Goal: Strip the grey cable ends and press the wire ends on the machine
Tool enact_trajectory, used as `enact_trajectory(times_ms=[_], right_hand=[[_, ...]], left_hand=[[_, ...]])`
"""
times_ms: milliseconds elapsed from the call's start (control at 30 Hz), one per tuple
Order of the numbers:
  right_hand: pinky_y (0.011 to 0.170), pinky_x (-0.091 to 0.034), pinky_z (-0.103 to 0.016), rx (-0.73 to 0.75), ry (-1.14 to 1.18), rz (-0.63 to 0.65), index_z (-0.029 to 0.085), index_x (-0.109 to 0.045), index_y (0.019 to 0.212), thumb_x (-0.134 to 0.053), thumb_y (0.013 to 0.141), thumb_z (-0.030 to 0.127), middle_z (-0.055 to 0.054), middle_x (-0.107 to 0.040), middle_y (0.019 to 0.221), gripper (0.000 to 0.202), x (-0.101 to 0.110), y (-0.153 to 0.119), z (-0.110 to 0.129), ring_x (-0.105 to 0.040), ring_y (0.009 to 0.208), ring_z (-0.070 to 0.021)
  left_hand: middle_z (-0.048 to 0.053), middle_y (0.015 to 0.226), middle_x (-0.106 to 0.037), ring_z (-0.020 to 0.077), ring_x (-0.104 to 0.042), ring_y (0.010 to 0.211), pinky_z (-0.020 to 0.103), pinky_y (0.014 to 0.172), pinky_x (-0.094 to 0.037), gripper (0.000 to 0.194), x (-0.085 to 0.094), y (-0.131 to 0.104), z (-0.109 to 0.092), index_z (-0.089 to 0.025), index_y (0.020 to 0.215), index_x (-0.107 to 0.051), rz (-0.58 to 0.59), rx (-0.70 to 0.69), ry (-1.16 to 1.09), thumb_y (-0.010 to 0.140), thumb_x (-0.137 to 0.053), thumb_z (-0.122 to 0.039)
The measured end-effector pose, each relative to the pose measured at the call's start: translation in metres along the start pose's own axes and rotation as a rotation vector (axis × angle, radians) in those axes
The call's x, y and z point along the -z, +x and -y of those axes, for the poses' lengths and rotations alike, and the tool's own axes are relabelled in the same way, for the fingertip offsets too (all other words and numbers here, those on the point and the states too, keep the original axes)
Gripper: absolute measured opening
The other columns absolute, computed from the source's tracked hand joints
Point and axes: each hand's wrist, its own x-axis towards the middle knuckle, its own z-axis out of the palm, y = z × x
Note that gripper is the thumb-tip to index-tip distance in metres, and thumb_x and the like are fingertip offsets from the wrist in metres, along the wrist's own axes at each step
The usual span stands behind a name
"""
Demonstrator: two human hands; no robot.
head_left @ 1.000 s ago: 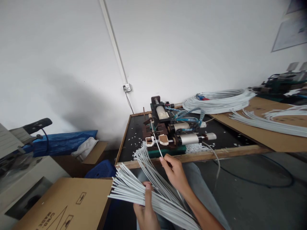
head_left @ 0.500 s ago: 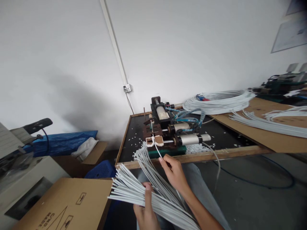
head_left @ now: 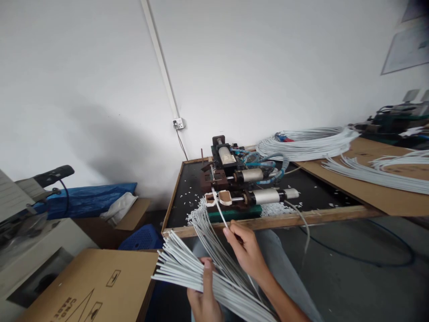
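Observation:
My left hand (head_left: 206,293) is closed round a thick bundle of white cables (head_left: 182,264), thumb on top, their cut ends fanning out to the left. Between the thumb and fingers of my right hand (head_left: 244,248) is pinched a single white cable (head_left: 221,212). It runs up and away to the pneumatic stripping machine (head_left: 217,179) at the front of the black-topped table. The far end of this cable lies by the machine's pale padded jaws (head_left: 217,198), which stand apart. More white cables (head_left: 204,223) hang over the table edge beside the machine, down behind my hands.
Small white cut pieces (head_left: 278,209) litter the black tabletop (head_left: 179,190) with its wooden rim. A large cable coil (head_left: 308,143) and more cables lie to the right on cardboard (head_left: 362,174). At lower left stands a cardboard box (head_left: 90,281), near a blue basket (head_left: 142,237).
The machine's padded jaws have moved apart, the right one drawing back to the right. My right hand has shifted slightly down and right with the cable; my left hand stays nearly still.

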Motion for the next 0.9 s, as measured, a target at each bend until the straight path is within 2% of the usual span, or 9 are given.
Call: enact_trajectory(times_ms=[100, 233, 267, 367, 433, 533, 667, 767, 900], right_hand=[[0.057, -0.032, -0.027, 0.048, 0.048, 0.137, 0.022, -0.031, 0.064, -0.045, 0.103, 0.031, 0.004, -0.039, 0.064, 0.042, 0.003, -0.005, 0.013, -0.043, 0.058, -0.0128], [0.064, -0.036, -0.026, 0.028, -0.021, 0.474, 0.021, -0.042, 0.066, -0.045, 0.102, 0.025, 0.001, -0.049, 0.072, 0.036, 0.001, -0.007, 0.019, -0.052, 0.067, -0.0144], [0.067, -0.037, -0.027, 0.016, -0.062, 0.501, 0.020, -0.047, 0.069, -0.044, 0.102, 0.023, 0.000, -0.053, 0.075, 0.033, 0.001, -0.007, 0.018, -0.054, 0.071, -0.0154], [0.068, -0.037, -0.028, -0.031, -0.066, 0.457, 0.019, -0.054, 0.072, -0.044, 0.101, 0.024, -0.002, -0.054, 0.078, 0.031, 0.003, -0.005, 0.017, -0.054, 0.074, -0.0167], [0.062, -0.035, -0.026, -0.054, 0.070, 0.529, 0.019, -0.055, 0.068, -0.048, 0.098, 0.026, 0.001, -0.050, 0.071, 0.032, 0.009, -0.004, 0.018, -0.049, 0.065, -0.0140], [0.055, -0.030, -0.024, -0.076, 0.245, 0.662, 0.018, -0.056, 0.066, -0.061, 0.088, 0.024, 0.004, -0.046, 0.065, 0.023, 0.016, -0.002, 0.018, -0.043, 0.058, -0.0109], [0.053, -0.029, -0.022, -0.105, 0.252, 0.654, 0.018, -0.052, 0.065, -0.061, 0.084, 0.018, 0.006, -0.044, 0.063, 0.021, 0.017, -0.001, 0.018, -0.040, 0.056, -0.0097], [0.051, -0.030, -0.021, -0.104, 0.270, 0.636, 0.019, -0.051, 0.064, -0.060, 0.079, 0.015, 0.006, -0.045, 0.062, 0.018, 0.014, -0.003, 0.017, -0.040, 0.054, -0.0096], [0.048, -0.029, -0.021, -0.099, 0.267, 0.490, 0.020, -0.049, 0.063, -0.057, 0.075, 0.015, 0.005, -0.046, 0.062, 0.015, 0.014, -0.005, 0.010, -0.040, 0.053, -0.0098]], left_hand=[[0.006, 0.087, -0.074, 0.0216, -0.069, 0.080, 0.030, 0.075, -0.053, 0.035, -0.005, -0.010, -0.004, -0.015, 0.091, -0.074, -0.012, 0.004, -0.042, 0.069, -0.088, -0.039], [0.005, 0.082, -0.074, 0.0200, -0.070, 0.077, 0.027, 0.072, -0.055, 0.030, -0.007, -0.013, -0.005, -0.015, 0.086, -0.074, -0.010, 0.014, -0.120, 0.069, -0.088, -0.034], [0.005, 0.083, -0.074, 0.0202, -0.070, 0.078, 0.027, 0.073, -0.055, 0.029, -0.007, -0.013, -0.005, -0.014, 0.086, -0.074, -0.011, 0.018, -0.127, 0.070, -0.087, -0.034], [0.007, 0.085, -0.075, 0.0210, -0.071, 0.080, 0.027, 0.073, -0.056, 0.026, -0.005, -0.009, -0.004, -0.014, 0.087, -0.075, -0.019, 0.030, -0.103, 0.073, -0.085, -0.034], [0.008, 0.089, -0.075, 0.0233, -0.072, 0.084, 0.029, 0.075, -0.057, 0.030, -0.002, -0.006, -0.003, -0.014, 0.090, -0.076, 0.009, 0.006, -0.063, 0.073, -0.084, -0.037], [0.010, 0.094, -0.075, 0.0278, -0.073, 0.089, 0.034, 0.080, -0.059, 0.040, 0.000, -0.002, -0.002, -0.014, 0.096, -0.077, 0.082, -0.040, -0.020, 0.071, -0.084, -0.044], [0.012, 0.101, -0.076, 0.0307, -0.073, 0.095, 0.038, 0.085, -0.059, 0.042, -0.001, 0.000, -0.003, -0.015, 0.097, -0.078, 0.124, -0.029, -0.021, 0.070, -0.084, -0.047], [0.012, 0.104, -0.076, 0.0294, -0.071, 0.098, 0.036, 0.087, -0.057, 0.041, -0.002, -0.002, -0.005, -0.014, 0.097, -0.077, 0.120, -0.016, -0.013, 0.070, -0.086, -0.044], [0.009, 0.093, -0.075, 0.0256, -0.071, 0.088, 0.031, 0.080, -0.055, 0.039, -0.003, -0.005, -0.005, -0.013, 0.094, -0.077, 0.085, -0.058, 0.016, 0.071, -0.085, -0.043]])
